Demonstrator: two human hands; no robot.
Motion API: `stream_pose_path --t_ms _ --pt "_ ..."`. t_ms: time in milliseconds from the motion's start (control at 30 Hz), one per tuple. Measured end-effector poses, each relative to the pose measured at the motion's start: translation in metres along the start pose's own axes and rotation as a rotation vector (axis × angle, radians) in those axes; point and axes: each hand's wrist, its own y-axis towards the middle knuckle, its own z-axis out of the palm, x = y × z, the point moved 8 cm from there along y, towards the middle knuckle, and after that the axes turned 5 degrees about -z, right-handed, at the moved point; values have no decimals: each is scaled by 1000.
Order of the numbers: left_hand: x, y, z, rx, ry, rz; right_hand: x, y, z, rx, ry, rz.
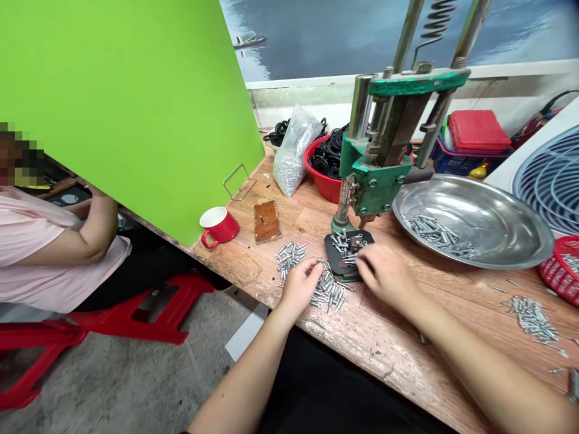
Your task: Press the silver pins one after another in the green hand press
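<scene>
My left hand (pixel 302 281) is over a pile of small eye bolts (pixel 332 296) near the table's front edge. Its thumb and forefinger are pinched together, with the ring end of one eye bolt (pixel 320 261) at the tips. On the right, my right hand (pixel 386 274) reaches to the black plate (pixel 335 256) of a green hand press (pixel 377 181). The fingers of that hand are bent closed beside a small metal block (pixel 357 241) under the press head; what they hold is hidden. More eye bolts (pixel 342 241) lie on the plate.
A steel bowl (pixel 511 211) holds more metal pieces, and a loose pile of screws (pixel 536 319) lies right. Left are a red mug (pixel 219 226) and a wooden block (pixel 266 222). Behind stand a plastic bag (pixel 292 163) and red basin (pixel 328 187). Another person (pixel 58 241) sits beyond the green partition (pixel 136 108).
</scene>
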Motion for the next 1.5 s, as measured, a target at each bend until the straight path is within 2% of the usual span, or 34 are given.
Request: stream_pose_path --t_ms 67,133,233,333,433,567,700,800,867,967,1067,1167,1233,1333,1433,1500 --pt "-6 -6 -3 -41 245 89 16 -19 16 161 -34 -41" --pt "-11 -12 -3 -59 463 167 21 -36 33 262 -64 -11" --pt "-16 -19 -1 -65 622 218 12 -51 49 273 -5 111" --pt "-22 -23 -2 -79 607 236 0 -52 52 212 244 181" --pt "-26 -25 2 -32 464 216 -5 -49 46 151 511 202" --pt "-18 -25 23 164 151 56 -1 -47 37 121 655 207" --pt "-7 -32 58 461 -191 -178 11 -44 23 92 606 113" --pt "-11 -36 77 627 -358 -251 19 -43 10 47 479 6" --pt "-16 -30 81 618 -433 -256 19 -43 2 -20 419 -11" --pt "-21 -8 78 478 -505 -237 9 -44 -2 -101 372 56" --pt "-24 16 69 342 -484 -205 -12 -36 0 -161 340 173" --pt "-27 32 60 275 -515 -209 -35 -18 -3 -219 301 244" --pt "-27 34 56 276 -635 -252 -44 -2 -3 -213 266 231" --pt "-22 27 60 341 -903 -398 -44 16 3 -143 230 183" --pt "-19 19 66 395 -1068 -506 -41 22 13 -86 230 179" --pt "-18 17 66 395 -1098 -501 -40 22 17 -71 235 189"
